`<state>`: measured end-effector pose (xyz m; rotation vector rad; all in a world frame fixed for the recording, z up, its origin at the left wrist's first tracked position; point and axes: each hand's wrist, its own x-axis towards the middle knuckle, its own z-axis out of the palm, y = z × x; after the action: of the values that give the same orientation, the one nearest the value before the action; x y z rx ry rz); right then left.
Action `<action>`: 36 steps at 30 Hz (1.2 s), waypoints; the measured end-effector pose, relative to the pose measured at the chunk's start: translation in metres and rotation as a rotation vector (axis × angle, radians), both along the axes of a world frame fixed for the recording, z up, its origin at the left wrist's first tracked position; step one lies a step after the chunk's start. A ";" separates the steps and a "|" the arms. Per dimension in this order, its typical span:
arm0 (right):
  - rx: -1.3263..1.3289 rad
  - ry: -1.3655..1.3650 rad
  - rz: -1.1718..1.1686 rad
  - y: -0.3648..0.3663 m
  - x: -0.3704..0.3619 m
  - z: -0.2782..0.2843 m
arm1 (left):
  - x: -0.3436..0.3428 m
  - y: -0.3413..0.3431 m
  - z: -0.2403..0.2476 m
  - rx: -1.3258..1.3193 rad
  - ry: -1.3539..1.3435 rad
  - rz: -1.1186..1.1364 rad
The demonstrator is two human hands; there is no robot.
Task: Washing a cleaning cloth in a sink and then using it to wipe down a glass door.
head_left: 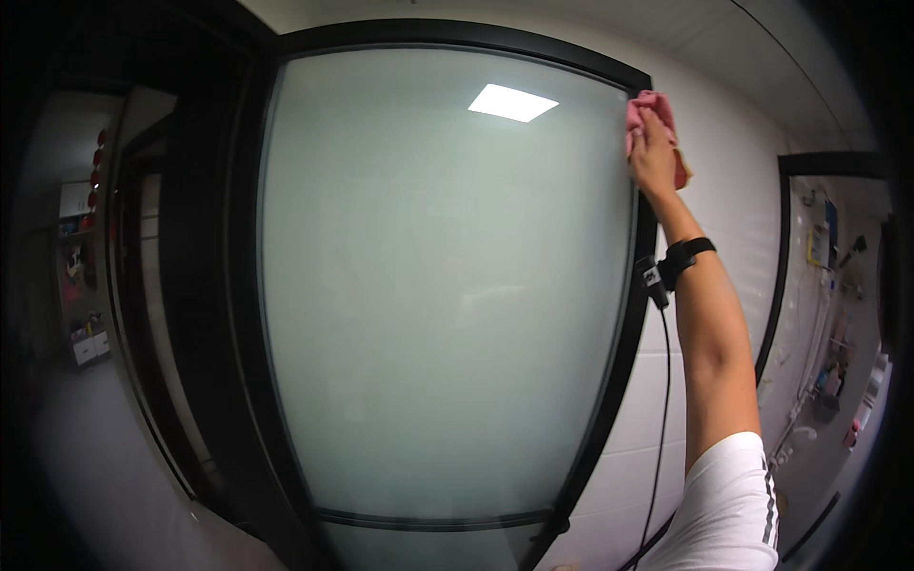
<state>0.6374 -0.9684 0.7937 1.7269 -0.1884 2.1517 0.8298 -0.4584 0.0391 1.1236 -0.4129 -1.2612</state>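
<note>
My right arm is raised high, and my right hand [654, 164] is closed on a pink cloth [652, 101]. The cloth lies against the black frame [609, 67] of a door at its upper right corner, and a yellowish edge of it hangs below the palm. Inside the frame is a large frosted glass panel [428, 276], just left of my hand. A black strap with a small device [655, 278] sits on my right forearm, with a cable running down from it. My left hand does not show.
A pale tiled wall [714, 181] stands right of the door. Farther right, a dark-framed opening [785, 219] shows a room with pipes and small items. At the left are dark door panels [205, 257] and, beyond them, a white cabinet [88, 347].
</note>
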 end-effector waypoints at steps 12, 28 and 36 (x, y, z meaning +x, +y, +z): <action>-0.223 0.058 0.185 0.170 0.196 0.039 | 0.048 0.075 -0.026 -0.023 0.038 0.240; -0.373 0.805 0.367 0.344 0.368 -0.293 | 0.094 0.136 -0.041 -0.051 -0.049 0.226; 0.621 1.656 1.253 0.343 0.320 -0.739 | 0.097 0.161 -0.010 0.009 -0.203 0.155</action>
<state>0.9574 -0.6254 0.0551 3.8797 0.9423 0.0963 0.9268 -0.2975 0.0287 1.2718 -0.4623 -1.0189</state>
